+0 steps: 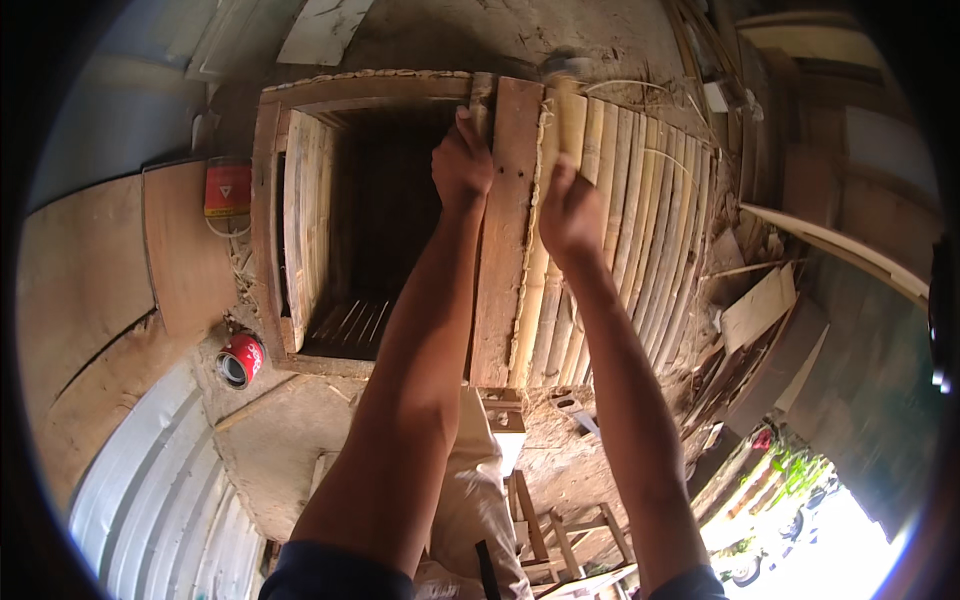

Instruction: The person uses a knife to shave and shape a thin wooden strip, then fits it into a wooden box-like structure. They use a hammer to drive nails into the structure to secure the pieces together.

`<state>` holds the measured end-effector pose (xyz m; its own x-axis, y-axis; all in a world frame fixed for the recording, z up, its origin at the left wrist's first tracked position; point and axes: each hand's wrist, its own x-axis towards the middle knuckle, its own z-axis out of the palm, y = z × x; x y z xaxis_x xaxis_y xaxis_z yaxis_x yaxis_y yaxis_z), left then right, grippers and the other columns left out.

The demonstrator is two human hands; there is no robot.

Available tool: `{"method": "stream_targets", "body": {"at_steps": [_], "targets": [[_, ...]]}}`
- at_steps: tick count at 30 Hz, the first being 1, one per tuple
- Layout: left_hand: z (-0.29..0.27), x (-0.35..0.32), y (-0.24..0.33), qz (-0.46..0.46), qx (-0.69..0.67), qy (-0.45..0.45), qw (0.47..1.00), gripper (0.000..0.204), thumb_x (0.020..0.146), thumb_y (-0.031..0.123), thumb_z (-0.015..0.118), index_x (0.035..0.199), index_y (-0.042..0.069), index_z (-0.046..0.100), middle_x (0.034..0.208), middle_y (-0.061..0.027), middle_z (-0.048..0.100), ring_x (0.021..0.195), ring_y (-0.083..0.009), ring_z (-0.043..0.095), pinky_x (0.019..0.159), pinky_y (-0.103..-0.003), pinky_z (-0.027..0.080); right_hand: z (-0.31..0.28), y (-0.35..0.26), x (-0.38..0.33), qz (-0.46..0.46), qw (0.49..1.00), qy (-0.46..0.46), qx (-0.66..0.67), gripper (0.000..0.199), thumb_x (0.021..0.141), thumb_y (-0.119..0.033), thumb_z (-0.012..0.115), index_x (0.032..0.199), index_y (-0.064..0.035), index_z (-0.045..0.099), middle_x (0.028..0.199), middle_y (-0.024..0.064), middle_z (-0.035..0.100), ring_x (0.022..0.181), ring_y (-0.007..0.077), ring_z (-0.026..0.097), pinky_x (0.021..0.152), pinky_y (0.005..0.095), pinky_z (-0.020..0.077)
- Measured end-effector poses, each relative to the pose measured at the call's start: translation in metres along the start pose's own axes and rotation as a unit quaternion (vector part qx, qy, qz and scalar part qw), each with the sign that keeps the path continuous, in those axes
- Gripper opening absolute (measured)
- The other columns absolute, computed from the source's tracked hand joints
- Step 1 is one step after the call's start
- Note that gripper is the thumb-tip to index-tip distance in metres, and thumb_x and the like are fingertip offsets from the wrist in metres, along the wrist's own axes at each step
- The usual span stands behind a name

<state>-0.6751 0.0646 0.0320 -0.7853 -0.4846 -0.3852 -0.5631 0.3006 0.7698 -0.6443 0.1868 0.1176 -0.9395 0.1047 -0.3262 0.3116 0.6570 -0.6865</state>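
Observation:
A wooden box with bamboo-slat sides (640, 230) lies in front of me, its dark opening on the left. Across its middle runs a brown board (505, 230) with small dark holes. My left hand (463, 168) is closed at the opening's right edge, against a narrow wooden strip (481, 98) beside the board; its thumb points up and the fingertips are hidden. Over the bamboo slats, my right hand (573, 215) grips a hammer (570, 118) by its pale handle. The hammer's dark head is smeared by motion near the box's far edge.
Left of the box are a red can (240, 360) and a red container (228, 187). A handsaw (575, 408) lies on the dirt floor close to the near edge. Plywood sheets (95, 260) line the left; scrap boards (760, 308) lean at the right.

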Motion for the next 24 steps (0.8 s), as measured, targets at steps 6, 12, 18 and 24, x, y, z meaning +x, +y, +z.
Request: {"method": "stream_targets", "body": {"at_steps": [6,12,18,24], "targets": [[0.003,0.003,-0.001,0.019,-0.002,0.019,1.0,0.073,0.103,0.054,0.021,0.107,0.0,0.069,0.099,-0.0306,0.067,0.098,-0.0497,0.063,0.087,-0.057,0.05,-0.013,-0.018,-0.021,-0.054,0.986,0.017,0.156,0.05,0.106,-0.039,0.04,0.087,0.0036,0.059,0.071,0.024,0.065,0.069,0.0436,0.066,0.06,0.0456,0.0495],[0.003,0.013,0.002,0.047,0.025,0.004,0.999,0.066,0.103,0.047,0.025,0.096,-0.001,0.07,0.094,-0.031,0.067,0.095,-0.0501,0.063,0.086,-0.055,0.051,-0.009,-0.032,-0.013,0.035,0.999,-0.02,0.004,0.065,0.106,-0.047,0.031,0.075,0.0017,0.061,0.071,0.0227,0.065,0.071,0.0358,0.068,0.066,0.0438,0.0524],[0.006,0.008,-0.008,0.057,0.01,0.015,0.998,0.065,0.103,0.047,0.028,0.097,-0.002,0.07,0.096,-0.0313,0.067,0.096,-0.0506,0.062,0.087,-0.055,0.051,-0.023,0.024,-0.124,0.014,0.969,-0.032,0.243,0.058,0.106,-0.048,0.035,0.072,-0.0034,0.049,0.06,0.0,0.043,0.055,0.0099,0.042,0.051,0.03,0.0363],[-0.024,-0.024,-0.061,0.092,0.107,-0.098,0.985,0.08,0.1,0.065,0.025,0.094,-0.004,0.066,0.095,-0.0294,0.068,0.094,-0.0493,0.064,0.084,-0.053,0.05,-0.022,0.09,-0.277,0.242,0.958,-0.077,0.135,0.059,0.106,-0.047,0.036,0.075,-0.0009,0.055,0.055,0.008,0.049,0.051,0.0187,0.051,0.049,0.037,0.0396]]}}
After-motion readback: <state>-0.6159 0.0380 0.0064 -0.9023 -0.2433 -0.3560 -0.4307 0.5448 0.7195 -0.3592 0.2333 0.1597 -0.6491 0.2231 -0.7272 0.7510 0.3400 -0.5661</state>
